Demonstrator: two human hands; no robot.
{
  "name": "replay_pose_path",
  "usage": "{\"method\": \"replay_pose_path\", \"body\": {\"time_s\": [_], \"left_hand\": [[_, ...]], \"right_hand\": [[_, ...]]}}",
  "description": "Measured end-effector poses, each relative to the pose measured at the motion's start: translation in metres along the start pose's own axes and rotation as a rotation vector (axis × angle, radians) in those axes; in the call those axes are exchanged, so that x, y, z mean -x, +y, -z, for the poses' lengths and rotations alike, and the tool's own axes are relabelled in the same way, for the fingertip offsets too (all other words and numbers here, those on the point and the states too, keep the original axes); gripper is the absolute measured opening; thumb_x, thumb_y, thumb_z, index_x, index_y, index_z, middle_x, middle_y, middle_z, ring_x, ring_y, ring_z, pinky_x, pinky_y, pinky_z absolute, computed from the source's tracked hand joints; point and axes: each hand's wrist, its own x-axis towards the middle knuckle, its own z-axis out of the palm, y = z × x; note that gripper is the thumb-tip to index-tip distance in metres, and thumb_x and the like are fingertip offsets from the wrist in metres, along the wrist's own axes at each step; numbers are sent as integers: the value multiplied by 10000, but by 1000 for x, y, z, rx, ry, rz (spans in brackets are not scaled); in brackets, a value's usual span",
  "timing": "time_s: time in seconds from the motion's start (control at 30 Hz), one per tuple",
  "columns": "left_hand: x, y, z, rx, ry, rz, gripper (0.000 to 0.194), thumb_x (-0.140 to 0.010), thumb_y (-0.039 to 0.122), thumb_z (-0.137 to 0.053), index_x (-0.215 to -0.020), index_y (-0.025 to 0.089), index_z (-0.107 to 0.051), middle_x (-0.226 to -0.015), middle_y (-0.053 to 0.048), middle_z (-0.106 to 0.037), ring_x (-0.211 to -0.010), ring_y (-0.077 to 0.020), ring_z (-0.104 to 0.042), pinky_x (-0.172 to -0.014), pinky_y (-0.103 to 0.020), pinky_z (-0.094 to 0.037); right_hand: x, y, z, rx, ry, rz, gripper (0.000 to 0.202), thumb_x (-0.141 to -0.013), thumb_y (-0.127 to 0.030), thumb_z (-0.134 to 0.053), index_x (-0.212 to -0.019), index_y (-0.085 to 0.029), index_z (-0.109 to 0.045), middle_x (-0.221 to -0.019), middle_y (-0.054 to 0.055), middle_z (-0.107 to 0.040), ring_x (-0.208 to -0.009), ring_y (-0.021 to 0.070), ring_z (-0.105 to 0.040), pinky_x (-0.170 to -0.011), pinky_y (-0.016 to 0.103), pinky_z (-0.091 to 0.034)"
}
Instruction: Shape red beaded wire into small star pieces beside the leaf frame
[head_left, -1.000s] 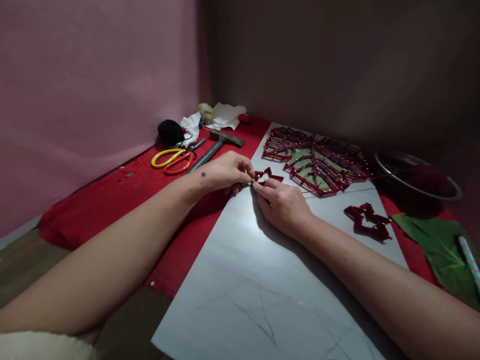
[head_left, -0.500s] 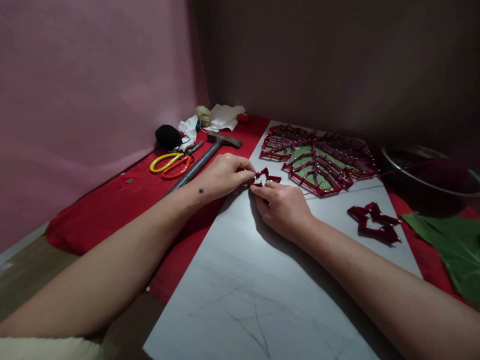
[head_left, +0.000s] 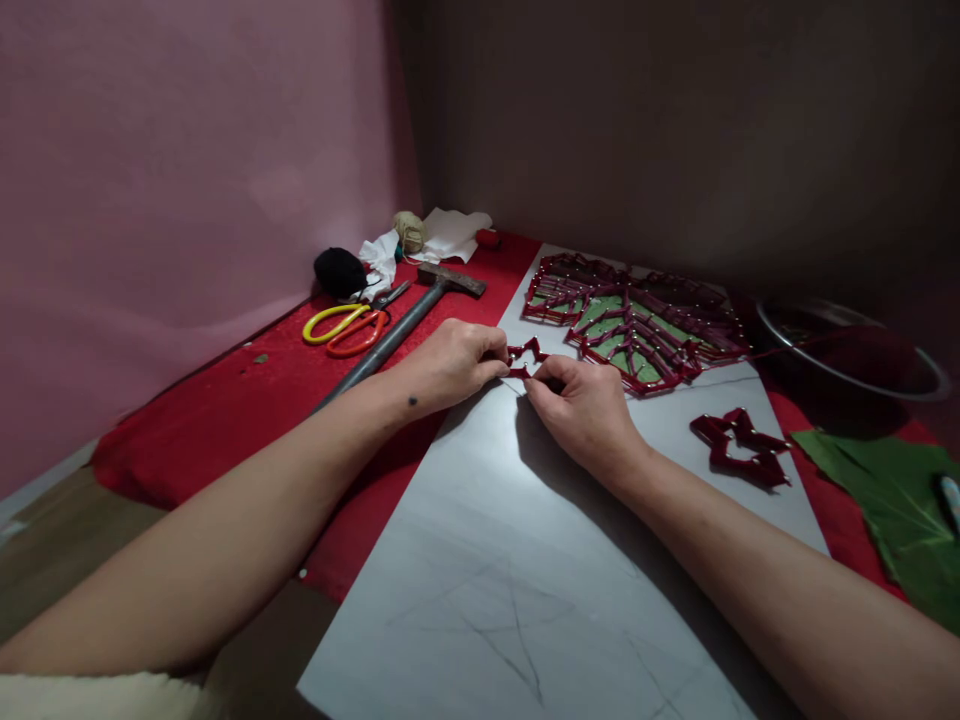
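A small star outline of nails wound with dark red thread [head_left: 531,348] stands on the white board [head_left: 450,520], partly covered by my fingers. My left hand [head_left: 461,365] is closed at the star's left side, thumb and forefinger together; what lies between them is hidden. At its lower right, my right hand [head_left: 585,405] pinches what looks like thin thread, and a fine line shows between the two hands. Another finished red star [head_left: 739,447] is to the right. Behind, a large leaf shape of nails and red thread [head_left: 637,325] covers green pieces.
Left of the board, a hammer [head_left: 394,335], scissors [head_left: 349,328], a black yarn ball [head_left: 340,272] and a beige yarn ball [head_left: 409,231] lie on red cloth [head_left: 225,420]. A metal bowl [head_left: 847,385] and a green leaf [head_left: 892,500] are at right. Pencilled star lines mark the board's front.
My right hand has shifted slightly right, away from the star, its fingertips now pinched. My left hand has moved slightly down. The view has turned a little.
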Motion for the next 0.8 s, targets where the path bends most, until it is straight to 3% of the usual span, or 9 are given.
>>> {"method": "replay_pose_path", "body": {"time_s": [0.33, 0.57, 0.8], "left_hand": [[0, -5, -11, 2, 114, -89, 55, -752, 154, -604, -787, 159, -646, -745, -11, -659, -692, -114, -576, -619, -204, -399], [-2, -6, -17, -17, 132, -122, 93, -778, 172, -572, -766, 155, -662, -751, -26, -664, -704, -123, -585, -644, -225, -412], [0, -7, -21, -154, 129, -188, 121, -802, 182, -525, -789, 169, -645, -760, -26, -624, -699, -127, -568, -622, -230, -408]], "right_hand": [[-3, -1, 1, 23, 100, 14, 147, -714, -199, -493, -651, -177, -624, -571, 4, -597, -525, 108, -484, -551, 246, -353], [-17, 0, 12, 61, 8, -134, 166, -686, -161, -513, -649, -180, -674, -577, 22, -622, -560, 127, -521, -568, 265, -357], [-20, -7, 12, 385, -28, -91, 204, -736, -202, -489, -732, -188, -692, -638, 63, -651, -601, 162, -549, -529, 279, -301]]}}
